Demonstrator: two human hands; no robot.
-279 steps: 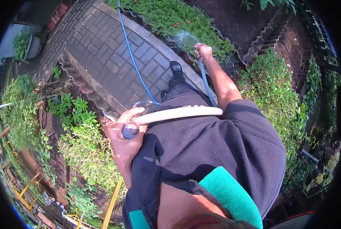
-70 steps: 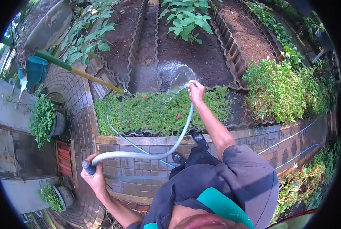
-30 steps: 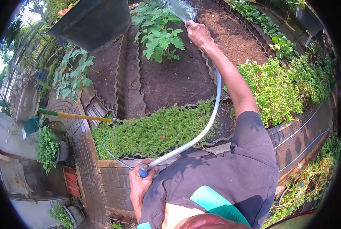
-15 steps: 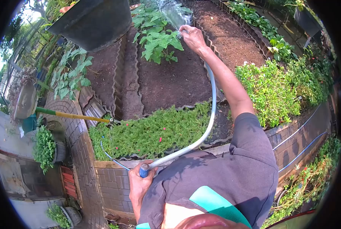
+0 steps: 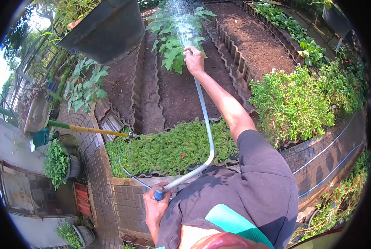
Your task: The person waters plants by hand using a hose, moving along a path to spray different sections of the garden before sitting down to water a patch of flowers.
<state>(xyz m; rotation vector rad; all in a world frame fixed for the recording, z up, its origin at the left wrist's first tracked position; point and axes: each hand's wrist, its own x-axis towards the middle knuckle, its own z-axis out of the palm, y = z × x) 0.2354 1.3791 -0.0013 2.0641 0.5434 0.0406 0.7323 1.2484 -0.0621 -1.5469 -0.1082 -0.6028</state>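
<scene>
My right hand [image 5: 194, 61] is stretched out over the planted bed, closed round the end of a pale hose [image 5: 205, 114]. Water [image 5: 186, 31] sprays from its fingertips onto a broad-leaved green plant [image 5: 174, 54]. Low beside my body, my left hand [image 5: 155, 209] is closed on the same hose, which bends between the two hands. A blue stub with a grey top [image 5: 159, 193] sticks up out of that fist; what it belongs to is hidden by the fingers.
Low green groundcover with pink flowers [image 5: 173, 145] fills the near border. A dark hanging pot [image 5: 106, 35] is at upper left. A yellow-green pole [image 5: 88, 129] reaches across the brick path [image 5: 95, 178]. Bushy flowering plants [image 5: 293, 101] stand right, beside a blue hose [image 5: 330, 174].
My right hand has swung left and slightly down with the hose end, and the spray has shifted left. The hose now bends more sharply near my body. My left hand keeps its hold.
</scene>
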